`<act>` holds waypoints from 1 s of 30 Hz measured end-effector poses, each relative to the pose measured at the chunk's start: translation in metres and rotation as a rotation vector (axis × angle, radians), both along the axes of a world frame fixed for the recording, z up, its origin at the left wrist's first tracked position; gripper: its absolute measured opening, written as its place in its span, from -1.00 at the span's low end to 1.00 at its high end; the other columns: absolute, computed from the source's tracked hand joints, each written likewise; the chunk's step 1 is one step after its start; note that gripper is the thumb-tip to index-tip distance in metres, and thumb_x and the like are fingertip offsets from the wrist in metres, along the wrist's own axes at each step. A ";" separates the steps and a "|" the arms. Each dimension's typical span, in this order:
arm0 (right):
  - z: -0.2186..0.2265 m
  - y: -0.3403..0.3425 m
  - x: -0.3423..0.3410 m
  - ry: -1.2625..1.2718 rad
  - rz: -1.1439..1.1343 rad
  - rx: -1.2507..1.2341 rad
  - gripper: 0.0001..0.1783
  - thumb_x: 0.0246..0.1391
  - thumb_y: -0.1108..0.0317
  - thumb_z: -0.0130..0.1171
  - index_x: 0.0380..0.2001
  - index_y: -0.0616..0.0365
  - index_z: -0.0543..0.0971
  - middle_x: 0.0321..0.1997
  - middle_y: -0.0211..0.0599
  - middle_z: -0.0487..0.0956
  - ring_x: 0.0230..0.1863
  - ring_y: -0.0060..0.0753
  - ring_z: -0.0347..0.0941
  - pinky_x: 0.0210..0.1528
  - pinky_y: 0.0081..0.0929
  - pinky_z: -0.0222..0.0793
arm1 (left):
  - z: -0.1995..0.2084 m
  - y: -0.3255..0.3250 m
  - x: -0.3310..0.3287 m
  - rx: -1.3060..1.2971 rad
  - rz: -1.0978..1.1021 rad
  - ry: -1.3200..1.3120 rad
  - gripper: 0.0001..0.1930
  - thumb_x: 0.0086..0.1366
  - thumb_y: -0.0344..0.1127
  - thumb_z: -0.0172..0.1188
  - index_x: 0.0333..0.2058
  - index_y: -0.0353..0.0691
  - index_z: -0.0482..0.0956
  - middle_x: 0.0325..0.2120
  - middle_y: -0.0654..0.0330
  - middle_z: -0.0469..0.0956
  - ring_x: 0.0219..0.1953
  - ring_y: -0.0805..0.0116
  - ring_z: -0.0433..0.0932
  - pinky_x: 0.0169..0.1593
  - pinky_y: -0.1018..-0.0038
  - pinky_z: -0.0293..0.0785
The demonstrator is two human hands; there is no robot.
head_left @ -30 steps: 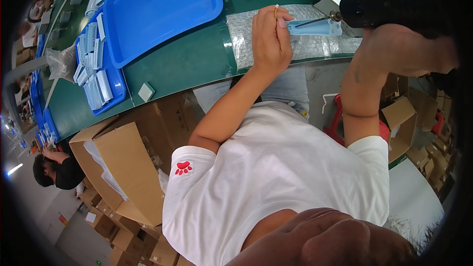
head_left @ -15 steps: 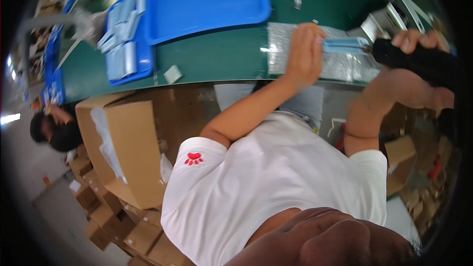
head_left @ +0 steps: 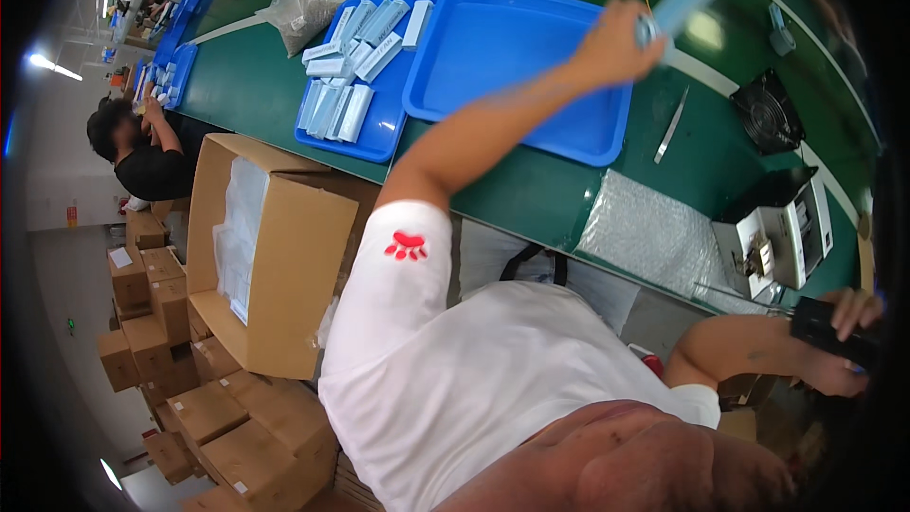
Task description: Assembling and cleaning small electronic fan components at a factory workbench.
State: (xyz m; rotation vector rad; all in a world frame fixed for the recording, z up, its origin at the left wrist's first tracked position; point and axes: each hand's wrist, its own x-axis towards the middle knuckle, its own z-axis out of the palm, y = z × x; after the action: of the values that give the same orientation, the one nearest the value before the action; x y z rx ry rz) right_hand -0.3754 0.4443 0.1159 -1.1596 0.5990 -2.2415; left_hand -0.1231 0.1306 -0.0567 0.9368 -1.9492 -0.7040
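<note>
My left hand [head_left: 621, 43] is raised over the far right part of an unfilled blue tray [head_left: 445, 118], its fingers closed around a light blue plastic housing [head_left: 684, 2]. Motion blurs that long piece; one end points up and to the right. At the right edge my right hand [head_left: 844, 346] grips a black electric screwdriver [head_left: 823, 327], whose thin bit points left toward the bench edge. Below the left forearm's line lies a bubble-wrap sheet [head_left: 645, 232] on the green bench, with nothing on it.
Left of the big tray, a smaller blue tray [head_left: 384, 137] bears several light blue housings. Tweezers [head_left: 672, 123], a black fan-like device [head_left: 766, 112] and a white-and-black machine [head_left: 787, 237] stand at right. An open carton [head_left: 303, 275] is beside me; a co-worker [head_left: 147, 147] sits at far left.
My left hand has lifted the light blue housing off the bubble wrap and carried it up beyond the tray. The right hand has drawn the screwdriver back, down and to the right. The view has shifted.
</note>
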 end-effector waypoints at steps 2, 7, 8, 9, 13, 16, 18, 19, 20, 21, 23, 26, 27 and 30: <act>-0.027 0.008 -0.015 0.162 0.087 0.101 -0.28 0.07 -0.24 0.19 -0.18 0.34 0.40 -0.27 -0.16 0.34 -0.41 -0.40 0.32 -0.31 -0.49 0.26 | -0.008 -0.097 -0.026 0.027 0.202 0.011 -0.48 0.17 -0.05 0.39 0.03 -0.19 0.51 0.02 -0.11 0.46 0.04 -0.19 0.51 0.10 0.05 0.50; -0.051 -0.023 0.010 0.180 -0.220 0.160 -0.16 0.15 -0.38 0.16 -0.18 0.37 0.37 -0.20 -0.14 0.32 -0.38 -0.38 0.32 -0.33 -0.47 0.24 | -0.023 -0.247 -0.010 0.366 0.442 -0.102 -0.16 0.34 0.28 0.11 0.25 -0.44 0.38 0.22 -0.43 0.36 0.29 -0.34 0.37 0.35 0.08 0.31; -0.049 -0.032 0.009 0.172 -0.044 0.059 -0.17 0.16 -0.39 0.15 -0.16 0.35 0.38 -0.18 -0.13 0.32 -0.37 -0.37 0.33 -0.33 -0.47 0.25 | -0.013 -0.280 0.043 0.304 0.610 -0.167 -0.12 0.35 0.31 0.07 0.27 -0.46 0.34 0.25 -0.44 0.32 0.31 -0.35 0.34 0.36 0.06 0.30; -0.051 -0.045 0.007 0.159 0.137 -0.041 -0.17 0.17 -0.39 0.15 -0.14 0.34 0.38 -0.16 -0.12 0.32 -0.37 -0.35 0.33 -0.34 -0.47 0.25 | -0.003 -0.298 0.102 0.249 0.786 -0.236 -0.08 0.35 0.35 0.03 0.29 -0.48 0.30 0.27 -0.45 0.29 0.34 -0.36 0.30 0.37 0.05 0.29; -0.068 0.004 -0.032 0.105 -0.116 0.121 -0.15 0.07 -0.44 0.20 -0.14 0.25 0.39 -0.12 -0.09 0.31 -0.33 -0.33 0.32 -0.30 -0.46 0.23 | -0.011 -0.248 0.098 -0.228 0.221 -0.449 -0.49 0.23 -0.11 0.30 0.05 -0.33 0.53 0.07 -0.29 0.49 0.12 -0.36 0.47 0.22 0.00 0.43; -0.061 0.001 -0.037 0.103 -0.111 0.080 -0.13 0.03 -0.47 0.20 -0.17 0.28 0.43 -0.10 -0.11 0.32 -0.29 -0.29 0.32 -0.20 -0.40 0.24 | 0.039 -0.230 0.250 -0.592 -0.019 -0.826 -0.52 0.16 -0.22 0.40 0.08 -0.01 0.57 0.16 -0.06 0.48 0.22 -0.14 0.44 0.24 0.12 0.45; -0.061 -0.002 -0.038 0.088 -0.005 0.098 -0.17 0.08 -0.47 0.12 -0.18 0.23 0.51 -0.07 -0.09 0.34 -0.25 -0.24 0.33 -0.14 -0.35 0.26 | 0.038 -0.211 0.297 -0.255 0.005 -0.953 -0.43 0.13 -0.35 0.43 0.16 0.11 0.58 0.28 0.00 0.37 0.31 -0.07 0.39 0.35 0.15 0.40; -0.067 -0.005 -0.042 0.081 0.003 0.080 -0.13 0.03 -0.45 0.19 -0.15 0.28 0.44 -0.08 -0.11 0.33 -0.28 -0.28 0.33 -0.19 -0.38 0.23 | 0.029 -0.208 0.305 -0.250 0.005 -0.953 -0.43 0.13 -0.35 0.43 0.16 0.11 0.58 0.28 0.00 0.37 0.31 -0.07 0.39 0.35 0.15 0.40; -0.070 -0.006 -0.044 0.075 0.008 0.061 -0.08 -0.03 -0.43 0.26 -0.11 0.33 0.38 -0.10 -0.13 0.32 -0.31 -0.33 0.33 -0.23 -0.41 0.21 | 0.022 -0.207 0.310 -0.112 0.023 -0.894 -0.45 0.12 -0.30 0.47 0.13 0.16 0.61 0.28 0.03 0.38 0.27 -0.05 0.44 0.33 0.15 0.43; -0.071 -0.004 -0.047 0.078 0.005 0.062 -0.08 -0.03 -0.43 0.26 -0.11 0.33 0.38 -0.10 -0.13 0.32 -0.31 -0.33 0.33 -0.23 -0.41 0.21 | 0.018 -0.208 0.314 0.021 0.041 -0.831 -0.46 0.10 -0.25 0.51 0.10 0.21 0.64 0.27 0.07 0.39 0.23 -0.03 0.48 0.30 0.15 0.47; -0.066 -0.013 -0.040 0.032 0.010 0.038 -0.14 0.01 -0.39 0.25 -0.12 0.31 0.40 -0.09 -0.12 0.33 -0.29 -0.31 0.34 -0.20 -0.39 0.23 | 0.011 -0.212 0.317 -0.025 0.068 -0.805 -0.48 0.12 -0.15 0.52 0.10 0.20 0.65 0.19 0.06 0.47 0.23 -0.01 0.49 0.26 0.19 0.50; -0.065 -0.021 -0.024 0.050 0.098 0.035 -0.12 0.04 -0.40 0.23 -0.09 0.33 0.41 -0.08 -0.13 0.34 -0.27 -0.29 0.34 -0.17 -0.37 0.25 | 0.013 -0.218 0.326 0.032 0.065 -0.725 -0.53 0.20 -0.13 0.44 0.12 0.20 0.64 0.12 0.05 0.55 0.16 0.02 0.55 0.16 0.24 0.54; -0.066 -0.021 -0.022 0.079 0.112 0.043 -0.11 0.06 -0.41 0.21 -0.07 0.34 0.41 -0.09 -0.13 0.34 -0.27 -0.28 0.34 -0.18 -0.37 0.26 | 0.016 -0.214 0.334 0.044 0.121 -0.639 -0.56 0.25 -0.12 0.39 0.12 0.14 0.64 0.09 0.06 0.57 0.10 0.06 0.59 0.10 0.26 0.56; -0.068 -0.001 -0.029 0.080 -0.060 0.117 -0.02 0.01 -0.46 0.22 -0.04 0.39 0.39 -0.12 -0.18 0.33 -0.29 -0.35 0.34 -0.19 -0.39 0.26 | 0.021 -0.194 0.305 0.189 0.150 -0.311 -0.56 0.32 -0.13 0.30 0.16 -0.01 0.60 0.07 0.09 0.59 0.00 0.14 0.64 0.00 0.28 0.60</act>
State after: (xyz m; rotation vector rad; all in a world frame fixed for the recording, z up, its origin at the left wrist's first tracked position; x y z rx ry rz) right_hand -0.4045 0.4431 0.0476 -1.1909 0.7964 -2.1856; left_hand 0.1823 -0.0636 -0.0356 1.3618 -2.0764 -0.6967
